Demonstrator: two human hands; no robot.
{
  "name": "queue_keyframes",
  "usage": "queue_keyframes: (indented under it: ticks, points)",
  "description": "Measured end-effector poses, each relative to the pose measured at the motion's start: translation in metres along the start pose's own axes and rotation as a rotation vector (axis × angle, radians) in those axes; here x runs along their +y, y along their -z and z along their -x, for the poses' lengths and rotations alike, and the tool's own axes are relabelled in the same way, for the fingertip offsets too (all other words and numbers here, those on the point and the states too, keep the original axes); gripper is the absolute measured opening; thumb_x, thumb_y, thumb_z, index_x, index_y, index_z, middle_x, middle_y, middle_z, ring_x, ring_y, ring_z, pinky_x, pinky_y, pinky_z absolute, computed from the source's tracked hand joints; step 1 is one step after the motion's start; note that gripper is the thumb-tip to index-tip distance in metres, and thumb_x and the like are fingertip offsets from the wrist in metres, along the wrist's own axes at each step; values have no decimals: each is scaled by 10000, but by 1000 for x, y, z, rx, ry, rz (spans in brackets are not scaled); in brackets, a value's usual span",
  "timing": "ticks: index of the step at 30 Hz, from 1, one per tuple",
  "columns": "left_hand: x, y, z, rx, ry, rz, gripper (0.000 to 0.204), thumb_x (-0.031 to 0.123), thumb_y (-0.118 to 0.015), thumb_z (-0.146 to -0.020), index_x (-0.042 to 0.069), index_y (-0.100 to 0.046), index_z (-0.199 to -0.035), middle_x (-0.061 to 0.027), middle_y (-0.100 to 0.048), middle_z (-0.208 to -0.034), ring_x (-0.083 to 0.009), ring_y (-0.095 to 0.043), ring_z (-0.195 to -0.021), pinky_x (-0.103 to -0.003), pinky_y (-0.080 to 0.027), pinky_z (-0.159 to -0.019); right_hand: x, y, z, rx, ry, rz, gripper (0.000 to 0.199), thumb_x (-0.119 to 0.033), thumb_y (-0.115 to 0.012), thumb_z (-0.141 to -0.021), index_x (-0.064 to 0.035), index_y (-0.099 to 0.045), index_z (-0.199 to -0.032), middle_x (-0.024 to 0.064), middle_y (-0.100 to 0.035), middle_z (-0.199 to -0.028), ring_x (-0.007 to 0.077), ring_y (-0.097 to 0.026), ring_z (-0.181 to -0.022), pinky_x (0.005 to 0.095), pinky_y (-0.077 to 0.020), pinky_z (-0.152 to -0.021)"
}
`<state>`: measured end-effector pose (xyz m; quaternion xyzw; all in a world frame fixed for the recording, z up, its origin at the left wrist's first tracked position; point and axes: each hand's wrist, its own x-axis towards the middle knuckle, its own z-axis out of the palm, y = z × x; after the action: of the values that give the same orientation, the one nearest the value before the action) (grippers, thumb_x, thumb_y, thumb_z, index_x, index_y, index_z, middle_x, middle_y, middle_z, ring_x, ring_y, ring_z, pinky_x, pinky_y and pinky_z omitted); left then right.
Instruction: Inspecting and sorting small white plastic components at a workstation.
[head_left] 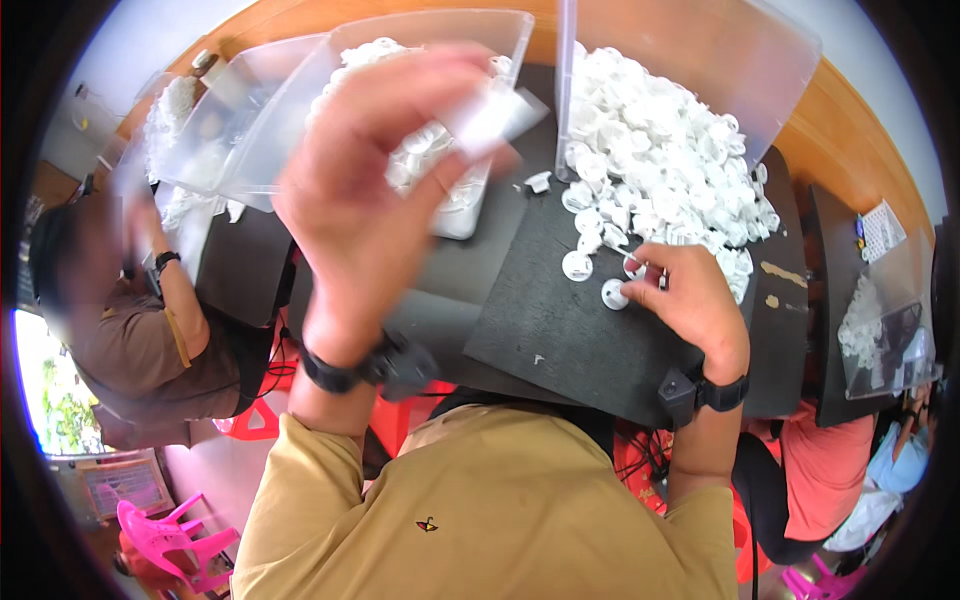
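Note:
My left hand (375, 190) is raised over the left part of the table, smeared by motion. Between its thumb and fingers is a white plastic piece (495, 118), too blurred to make out its shape. Low over the black mat (530, 330), my right hand (692, 300) is closed around a thin metal tool (622, 251), mostly hidden by the fingers. Its fingertips are beside a round white plastic part (615, 293). Another round white part (577, 265) lies flat just left of that one. A big heap of similar white parts (660, 150) spills toward the right hand.
A clear plastic bin (700, 60) lies tipped behind the heap. More clear bins (290, 110) with white parts stand at the left. A co-worker (150, 330) sits at the left; another person's pink clothing (825, 470) shows at the right. A pink stool (175, 540) is at lower left.

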<state>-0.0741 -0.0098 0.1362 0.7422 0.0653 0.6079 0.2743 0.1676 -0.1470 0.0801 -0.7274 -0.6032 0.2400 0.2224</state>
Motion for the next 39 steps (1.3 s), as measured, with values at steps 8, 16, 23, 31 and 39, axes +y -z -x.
queue_keyframes:
  ticks: [8, 16, 23, 31, 39]
  points:
    - [-4, 23, -8, -18, 21, -11, 421, -109, -655, -792, -15, -574, -1195, -170, -580, -1260, -244, -523, -1220, -373, -406, -1041, -12, -24, 5, -35, 125, 301, 229, -194, -751, -693, -75, -664, -868, 104, -646, -728, 313, -637, -713, 410, -485, -628]
    - [15, -20, 32, -548, 692, 650, 146, -33, -691, -813, -21, -692, -959, -123, -699, -928, -177, -678, -850, -300, -546, -769, -21, -27, 5, 25, 86, 418, 199, -140, -736, -693, -77, -659, -866, 98, -644, -811, 302, -631, -761, 414, -481, -646]
    - [0, -45, 38, -597, 605, 602, 304, 17, -715, -805, 14, -646, -1102, -119, -628, -1130, -191, -615, -1022, -325, -527, -849, 2, 7, -2, 185, -23, -579, 268, -134, -767, -738, -19, -646, -948, -44, -616, -824, -8, -444, -560, 177, -351, -480]
    - [-36, -87, 49, -481, 654, 507, 397, 13, -712, -808, 60, -613, -1189, -55, -551, -1149, -109, -548, -943, -233, -535, -735, 16, -1, -12, 34, 110, -1145, 374, -205, -735, -820, -35, -544, -1093, 9, -561, -924, -17, -380, -552, 126, -297, -446]
    - [-61, -94, 73, -397, 871, 584, 182, 20, -720, -816, 9, -659, -986, -21, -639, -933, -77, -596, -863, -235, -508, -727, 8, -11, -18, 118, -5, -1004, 288, -178, -697, -861, -13, -575, -1062, 9, -591, -898, -1, -410, -552, 161, -329, -462]
